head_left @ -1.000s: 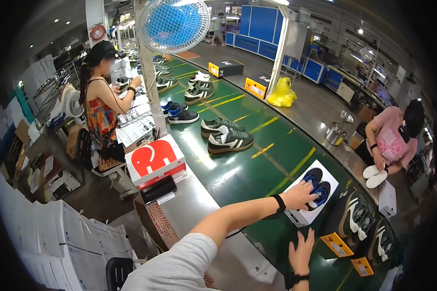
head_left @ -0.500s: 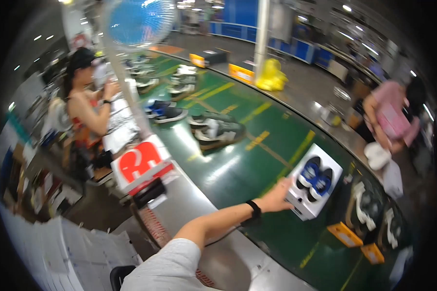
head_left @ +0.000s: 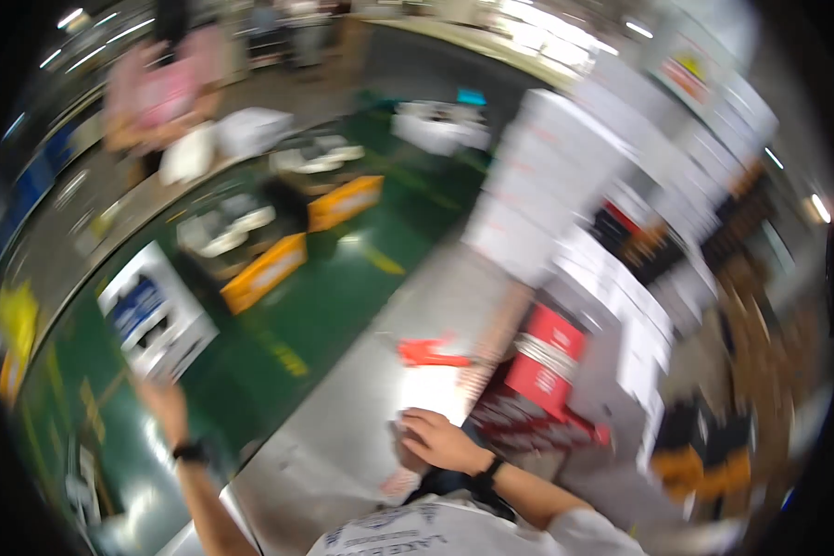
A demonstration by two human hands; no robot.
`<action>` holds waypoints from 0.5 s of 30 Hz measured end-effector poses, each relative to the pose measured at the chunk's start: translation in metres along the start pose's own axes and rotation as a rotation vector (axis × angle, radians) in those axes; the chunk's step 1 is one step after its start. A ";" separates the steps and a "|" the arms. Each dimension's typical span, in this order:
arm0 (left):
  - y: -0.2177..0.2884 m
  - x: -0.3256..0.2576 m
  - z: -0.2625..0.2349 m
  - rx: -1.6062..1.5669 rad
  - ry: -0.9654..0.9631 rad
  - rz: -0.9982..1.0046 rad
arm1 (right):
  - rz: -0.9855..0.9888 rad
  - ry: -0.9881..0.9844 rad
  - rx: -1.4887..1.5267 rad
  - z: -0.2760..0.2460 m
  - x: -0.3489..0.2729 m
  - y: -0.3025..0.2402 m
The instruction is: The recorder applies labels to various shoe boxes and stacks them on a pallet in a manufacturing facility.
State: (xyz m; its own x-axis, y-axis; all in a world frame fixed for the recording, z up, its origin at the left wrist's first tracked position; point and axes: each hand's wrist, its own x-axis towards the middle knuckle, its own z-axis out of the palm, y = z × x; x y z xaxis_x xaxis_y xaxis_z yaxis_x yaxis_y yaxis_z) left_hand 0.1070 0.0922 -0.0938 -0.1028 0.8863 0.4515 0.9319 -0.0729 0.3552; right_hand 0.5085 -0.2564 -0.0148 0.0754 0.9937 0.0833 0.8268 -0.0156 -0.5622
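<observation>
A white open box [head_left: 183, 326] with a pair of blue and black shoes [head_left: 139, 306] inside stands on the green conveyor belt [head_left: 315, 315]. My left hand [head_left: 162, 406] is at the near end of this box; motion smears its fingers, so whether they grip it is unclear. On the metal table beside the belt, my right hand [head_left: 443, 445] lies with fingers stretched out at the near edge of a bright white sheet or pad [head_left: 434, 389]. A blurred red item [head_left: 432, 353] lies at that sheet's far edge. Both wrists wear black bands.
Two orange-fronted boxes [head_left: 267, 272] with dark and white shoes stand farther along the belt. White boxes [head_left: 547, 176] are stacked at right, near a red box [head_left: 549, 357]. Across the belt is a person in pink [head_left: 162, 88]. A yellow bag [head_left: 17, 320] shows far left.
The view has swung right, so the shoe box now appears at left. My left hand stays by the box. My right hand has come into view at the white sheet.
</observation>
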 end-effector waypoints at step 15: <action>0.228 -0.153 -0.029 -0.446 -0.235 0.354 | 0.937 1.449 -0.074 -0.193 -0.372 0.196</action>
State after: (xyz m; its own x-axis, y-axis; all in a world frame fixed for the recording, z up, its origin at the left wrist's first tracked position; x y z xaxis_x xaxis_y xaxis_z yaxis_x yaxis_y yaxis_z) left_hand 0.3248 -0.0733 -0.0577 0.3128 0.8470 0.4298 0.6552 -0.5200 0.5480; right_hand 0.7506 -0.6511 0.0027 0.8739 -0.2555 0.4135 0.2311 -0.5301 -0.8159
